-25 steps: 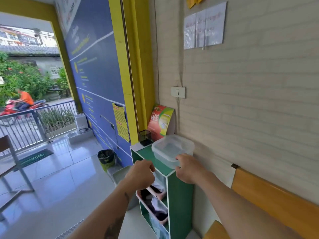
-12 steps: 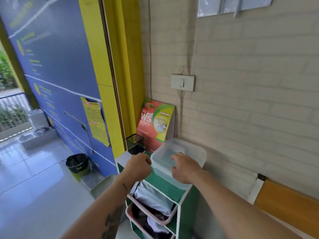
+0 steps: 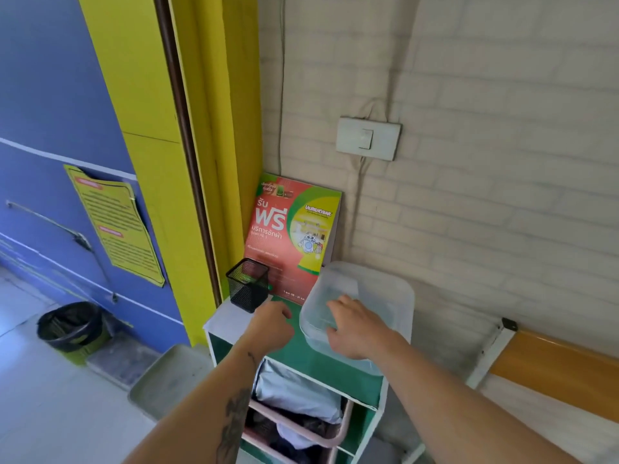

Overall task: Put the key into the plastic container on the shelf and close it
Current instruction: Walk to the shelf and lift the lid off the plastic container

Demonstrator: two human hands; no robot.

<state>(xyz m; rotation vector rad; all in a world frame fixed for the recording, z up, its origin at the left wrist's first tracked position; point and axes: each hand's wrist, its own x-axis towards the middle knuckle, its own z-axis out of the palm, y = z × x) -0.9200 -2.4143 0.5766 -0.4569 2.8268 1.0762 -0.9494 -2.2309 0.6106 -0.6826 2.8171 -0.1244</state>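
Nearest, the left hand point(image 3: 273, 324) hovers curled over the green shelf point(image 3: 321, 361) top — whether it hides the key, I cannot tell. The right hand point(image 3: 355, 328) rests, fingers spread, on the lid of the plastic container point(image 3: 385, 296), which sits on the shelf against the wall. Likely step: opening it. Next, that lid needs prying up. Behind stand a mesh cup point(image 3: 248, 284) and a leaflet point(image 3: 291, 236).

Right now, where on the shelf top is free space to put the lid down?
One bare patch on the shelf top: the pale front-left corner, below the mesh cup and left of the left hand. The right side is crowded by the plastic container under the right hand; the poster fills the back.
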